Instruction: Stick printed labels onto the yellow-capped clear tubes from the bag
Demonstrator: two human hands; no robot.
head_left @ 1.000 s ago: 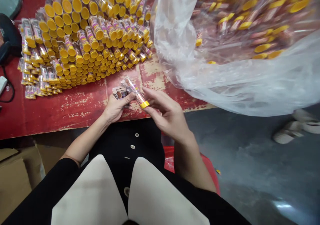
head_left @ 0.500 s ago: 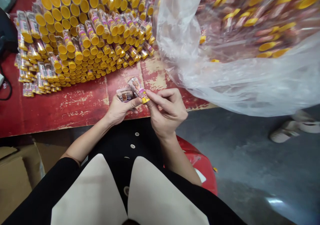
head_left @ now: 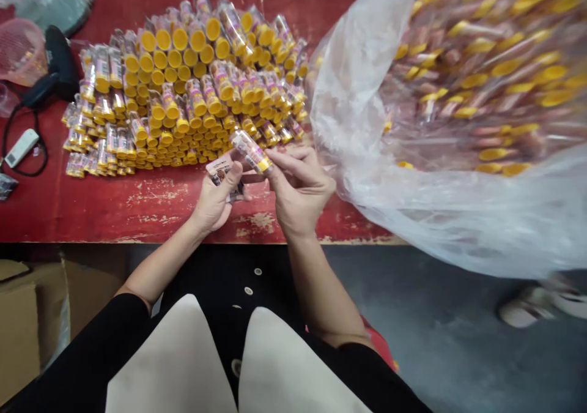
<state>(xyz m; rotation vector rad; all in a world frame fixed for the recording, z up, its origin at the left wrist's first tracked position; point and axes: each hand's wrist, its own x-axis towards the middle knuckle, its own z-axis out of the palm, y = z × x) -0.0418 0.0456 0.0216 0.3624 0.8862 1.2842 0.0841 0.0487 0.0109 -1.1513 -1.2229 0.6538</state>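
Observation:
My right hand [head_left: 302,193] pinches a small clear tube with a yellow cap [head_left: 251,152] by its capped end. The tube is tilted, its far end pointing up and left, and it bears a printed label. My left hand [head_left: 214,197] is closed on a few printed labels [head_left: 222,169], the thumb pressed on top. Both hands are over the front of the red table [head_left: 151,202]. Beyond them lies a large stack of similar tubes [head_left: 183,122], most with their yellow caps facing me.
A big clear plastic bag [head_left: 367,137] full of yellow-capped tubes stands at the right, overhanging the table edge. At the left lie a black handheld device [head_left: 59,64] with a cable, a pink basket [head_left: 22,52] and a white device [head_left: 22,148]. Cardboard boxes [head_left: 27,327] stand below left.
The view has tilted up, showing more of the table's back and left. My right hand has carried the tube up toward the stack, away from my left hand, which still grips the labels.

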